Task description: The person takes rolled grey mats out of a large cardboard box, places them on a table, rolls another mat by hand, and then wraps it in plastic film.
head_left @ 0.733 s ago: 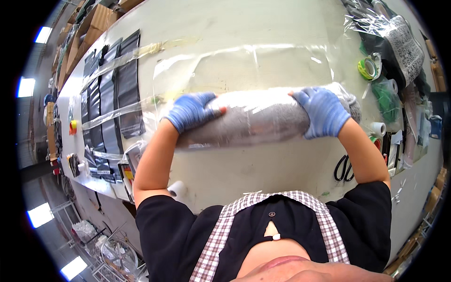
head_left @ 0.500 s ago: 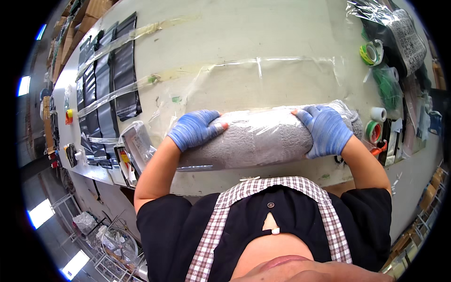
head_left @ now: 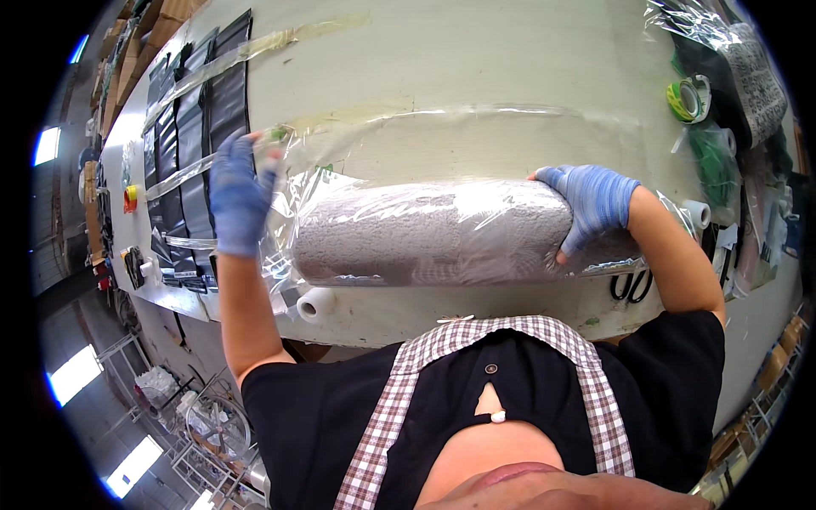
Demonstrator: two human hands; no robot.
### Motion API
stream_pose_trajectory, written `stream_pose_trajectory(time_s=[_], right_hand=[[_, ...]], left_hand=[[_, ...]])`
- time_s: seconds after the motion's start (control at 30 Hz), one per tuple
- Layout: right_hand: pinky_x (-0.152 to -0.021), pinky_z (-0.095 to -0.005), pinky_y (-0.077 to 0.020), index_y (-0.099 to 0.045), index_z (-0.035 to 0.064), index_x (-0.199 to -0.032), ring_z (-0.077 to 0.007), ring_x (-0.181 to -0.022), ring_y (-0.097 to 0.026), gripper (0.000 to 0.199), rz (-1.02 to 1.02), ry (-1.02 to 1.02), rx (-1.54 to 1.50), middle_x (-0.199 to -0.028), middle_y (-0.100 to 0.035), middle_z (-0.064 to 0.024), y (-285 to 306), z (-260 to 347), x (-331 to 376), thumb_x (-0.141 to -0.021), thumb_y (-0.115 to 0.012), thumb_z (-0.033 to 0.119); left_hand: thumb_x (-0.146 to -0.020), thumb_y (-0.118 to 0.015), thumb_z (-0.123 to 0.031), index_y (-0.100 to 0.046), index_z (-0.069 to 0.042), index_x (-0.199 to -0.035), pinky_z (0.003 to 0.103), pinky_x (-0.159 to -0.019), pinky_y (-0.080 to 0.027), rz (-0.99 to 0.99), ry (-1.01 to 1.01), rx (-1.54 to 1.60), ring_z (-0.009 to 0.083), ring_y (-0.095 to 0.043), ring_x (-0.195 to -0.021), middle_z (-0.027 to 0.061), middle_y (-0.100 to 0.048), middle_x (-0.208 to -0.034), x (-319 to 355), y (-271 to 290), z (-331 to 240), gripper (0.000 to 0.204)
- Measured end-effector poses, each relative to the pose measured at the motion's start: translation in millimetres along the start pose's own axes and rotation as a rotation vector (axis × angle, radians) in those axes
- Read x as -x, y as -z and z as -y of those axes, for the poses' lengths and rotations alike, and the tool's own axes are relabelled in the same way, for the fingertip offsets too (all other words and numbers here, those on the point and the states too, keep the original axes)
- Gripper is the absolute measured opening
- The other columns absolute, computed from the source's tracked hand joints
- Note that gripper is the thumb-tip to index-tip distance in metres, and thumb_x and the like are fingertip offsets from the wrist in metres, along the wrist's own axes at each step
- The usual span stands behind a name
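The right hand (head_left: 595, 204), in a blue glove, is clamped over the right end of a rolled grey towel (head_left: 433, 234), fingers curled down its near side. The roll lies lengthwise near the front edge of the pale worktable (head_left: 510, 68), inside a clear plastic bag (head_left: 476, 140) that spreads out behind it. The left hand (head_left: 238, 200), also gloved in blue, pinches the bag's loose mouth at the roll's left end, fingers closed on the film and lifted above the table.

Just below that end lies 1 white tape core (head_left: 316, 303). Black scissors (head_left: 631, 287) sit by the right forearm. Flat black packages (head_left: 200, 119) in clear sleeves line the far left. A green-and-yellow tape roll (head_left: 687, 99) rests at the upper right.
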State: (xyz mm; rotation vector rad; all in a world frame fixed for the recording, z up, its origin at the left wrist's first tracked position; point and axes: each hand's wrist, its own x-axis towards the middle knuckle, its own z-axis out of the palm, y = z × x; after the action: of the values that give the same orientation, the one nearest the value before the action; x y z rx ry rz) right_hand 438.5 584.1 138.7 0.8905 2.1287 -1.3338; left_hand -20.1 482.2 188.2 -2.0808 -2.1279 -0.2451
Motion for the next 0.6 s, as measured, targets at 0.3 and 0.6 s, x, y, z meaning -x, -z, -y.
stream_pose_trajectory(time_s=[0.3,0.6], right_hand=[[-0.103,-0.0386,-0.0480,-0.046,0.0052,-0.144,-0.0336,-0.121,-0.062,0.116,0.120,-0.024,-0.078,-0.129,-0.064,-0.0214,18.1,-0.6,-12.6,-0.047,-0.097,0.044],[-0.103,-0.0401,-0.0469,-0.055,-0.0012,-0.135,-0.0356,-0.120,-0.061,0.095,0.132,-0.281,-0.229,-0.124,-0.065,-0.0236,22.9,-78.0,15.6,-0.075,-0.073,0.071]], left_hand=[[-0.095,-0.058,-0.058,-0.070,-0.004,-0.115,0.035,-0.093,-0.049,1.081,0.370,0.641,0.0234,-0.066,-0.098,0.0159,-0.072,-0.104,26.9,-58.2,4.9,0.059],[-0.095,-0.062,-0.051,-0.075,-0.003,-0.107,0.036,-0.086,-0.052,1.235,0.444,0.537,0.0236,-0.067,-0.087,0.0148,-0.075,-0.096,13.2,-79.9,6.4,0.051]])
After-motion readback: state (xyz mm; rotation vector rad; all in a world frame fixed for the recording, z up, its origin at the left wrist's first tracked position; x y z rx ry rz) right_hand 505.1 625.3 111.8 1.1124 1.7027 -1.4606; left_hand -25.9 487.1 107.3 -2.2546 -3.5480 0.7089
